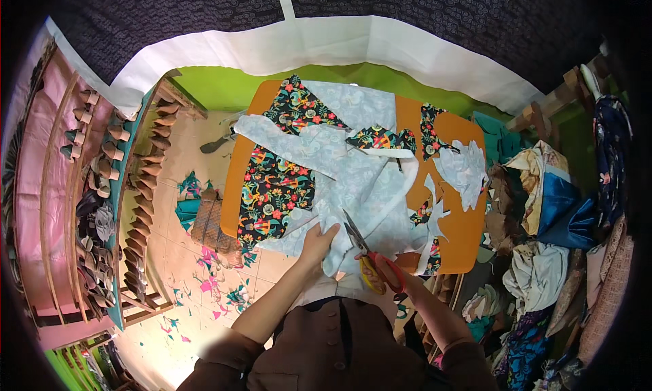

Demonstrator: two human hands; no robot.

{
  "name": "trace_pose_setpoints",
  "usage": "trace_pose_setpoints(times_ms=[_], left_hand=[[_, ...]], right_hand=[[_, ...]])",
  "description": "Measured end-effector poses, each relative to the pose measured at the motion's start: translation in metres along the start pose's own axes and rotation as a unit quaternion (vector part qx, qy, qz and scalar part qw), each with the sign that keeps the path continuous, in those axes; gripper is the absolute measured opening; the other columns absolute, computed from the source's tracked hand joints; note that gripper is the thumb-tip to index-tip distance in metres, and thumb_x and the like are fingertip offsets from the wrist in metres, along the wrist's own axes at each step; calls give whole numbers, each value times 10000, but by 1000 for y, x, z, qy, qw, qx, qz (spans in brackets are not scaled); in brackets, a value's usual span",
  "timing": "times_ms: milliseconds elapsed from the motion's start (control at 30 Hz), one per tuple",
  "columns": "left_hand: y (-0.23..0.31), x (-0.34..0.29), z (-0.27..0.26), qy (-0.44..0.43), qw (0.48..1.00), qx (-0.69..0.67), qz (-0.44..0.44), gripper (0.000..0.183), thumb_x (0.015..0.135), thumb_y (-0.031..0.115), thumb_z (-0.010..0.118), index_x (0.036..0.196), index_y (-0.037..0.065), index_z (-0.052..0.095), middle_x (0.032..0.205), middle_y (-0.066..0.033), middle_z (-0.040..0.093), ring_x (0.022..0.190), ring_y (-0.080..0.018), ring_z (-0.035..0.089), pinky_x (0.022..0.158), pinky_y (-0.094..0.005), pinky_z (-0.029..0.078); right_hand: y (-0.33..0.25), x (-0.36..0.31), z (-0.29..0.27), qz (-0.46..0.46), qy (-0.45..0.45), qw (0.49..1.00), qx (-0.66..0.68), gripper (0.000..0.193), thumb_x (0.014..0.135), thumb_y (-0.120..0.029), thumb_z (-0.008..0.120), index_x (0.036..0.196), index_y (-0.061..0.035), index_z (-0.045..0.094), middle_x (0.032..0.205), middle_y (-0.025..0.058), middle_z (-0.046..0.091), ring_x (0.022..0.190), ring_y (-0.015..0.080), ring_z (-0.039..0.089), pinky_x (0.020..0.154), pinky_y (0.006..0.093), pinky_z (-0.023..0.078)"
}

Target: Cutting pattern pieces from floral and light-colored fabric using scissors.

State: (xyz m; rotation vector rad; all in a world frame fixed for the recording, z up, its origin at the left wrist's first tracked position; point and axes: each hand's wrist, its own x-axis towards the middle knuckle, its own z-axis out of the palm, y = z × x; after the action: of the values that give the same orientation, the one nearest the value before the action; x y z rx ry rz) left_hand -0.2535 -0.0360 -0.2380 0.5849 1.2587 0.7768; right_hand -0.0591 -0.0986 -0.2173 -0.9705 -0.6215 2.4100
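A large piece of floral fabric (370,187), pale blue on its reverse, lies bunched over an orange-brown table (234,194). Its near edge is pinched in my left hand (318,247), thumb on top. My right hand (375,274) grips scissors (389,270) with red and yellow handles. Their blades are parted and point away to the upper left, over the cloth just right of my left hand. Black floral printed cloth (278,191) shows beneath at the left, and a printed piece (292,106) lies farther back. How far the lower blade passes under the fabric is unclear.
Crumpled offcuts (462,170) lie at the table's right. Cloth heaps (533,275) crowd the right side. Racks of shoe forms (146,201) stand at the left. Pink and teal scraps (210,282) litter the tiled floor. A dark patterned curtain (435,51) hangs behind.
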Motion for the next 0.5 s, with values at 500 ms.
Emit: trace_pose_setpoints(times_ms=[500], left_hand=[[-5,-9,9,24,999,-43,-19,235,856,224,526,962,15,540,810,-36,596,665,-93,557,600,-237,453]], right_hand=[[15,22,-2,-2,2,1000,2,614,815,-558,397,1240,-126,299,765,-38,337,585,25,330,512,165,321]])
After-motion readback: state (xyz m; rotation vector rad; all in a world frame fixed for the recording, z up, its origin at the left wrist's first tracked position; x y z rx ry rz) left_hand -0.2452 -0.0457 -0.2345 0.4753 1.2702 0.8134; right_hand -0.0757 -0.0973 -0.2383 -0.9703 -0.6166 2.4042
